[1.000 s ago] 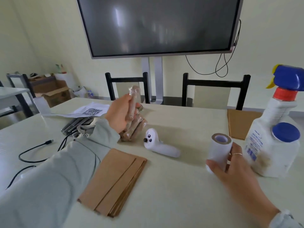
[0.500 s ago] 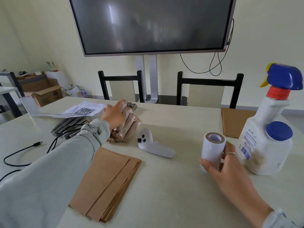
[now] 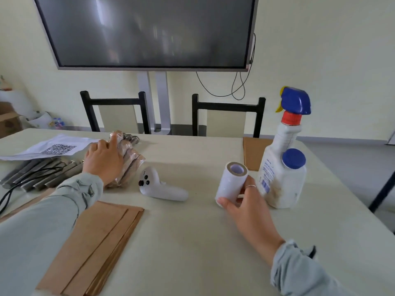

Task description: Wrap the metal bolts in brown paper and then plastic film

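Since the earlier frame we note the left hand (image 3: 104, 161) has come down from holding one wrapped bolt aloft; it now lies on the pile of wrapped bolts (image 3: 130, 161), fingers loosely extended over the bundles and forefinger laid along the topmost one, gripping nothing we can confirm.

Taking the white controller (image 3: 160, 186) as our landmark: farthest to its left, bare metal bolts (image 3: 42, 174) lie side by side on the table (image 3: 192, 242), a black cable (image 3: 6, 197) crossing them, with a printed sheet (image 3: 53, 147) behind. The wrapped bolts sit just left of the controller, apart from it. More unwrapped bolt heads (image 3: 131, 137) show behind that pile. In front of the controller, to its left, rests a stack of brown paper (image 3: 96, 248).

To the right of the controller, the right hand (image 3: 248, 208) grips the roll of plastic film (image 3: 232, 182), thumb in front and fingers curled behind; the roll stands tilted on the table. Farther right stands a spray bottle (image 3: 282, 167), with another brown sheet (image 3: 253, 152) behind it.
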Demonstrator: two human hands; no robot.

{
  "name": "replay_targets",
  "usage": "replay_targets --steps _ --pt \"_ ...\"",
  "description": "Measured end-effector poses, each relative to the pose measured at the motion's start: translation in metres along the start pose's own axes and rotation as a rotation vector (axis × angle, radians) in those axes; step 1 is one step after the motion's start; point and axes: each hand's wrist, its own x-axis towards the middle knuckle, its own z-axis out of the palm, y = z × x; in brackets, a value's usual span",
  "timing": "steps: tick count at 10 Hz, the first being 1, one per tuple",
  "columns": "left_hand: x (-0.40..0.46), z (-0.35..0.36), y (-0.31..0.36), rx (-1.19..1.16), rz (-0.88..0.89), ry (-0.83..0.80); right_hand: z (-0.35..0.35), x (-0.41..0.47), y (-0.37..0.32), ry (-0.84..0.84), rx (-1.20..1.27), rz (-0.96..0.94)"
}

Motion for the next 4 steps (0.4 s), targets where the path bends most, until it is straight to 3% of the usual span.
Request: replay_targets --steps 3,4 --pt "-0.001 -0.005 0.006 0.005 -0.029 -0.071 -0.007 -0.003 -0.006 -0.141 -0.05 0.06" --pt "-0.007 -0.01 0.011 -0.028 -0.011 -0.022 -0.011 -0.004 -0.007 -0.156 -0.108 0.087"
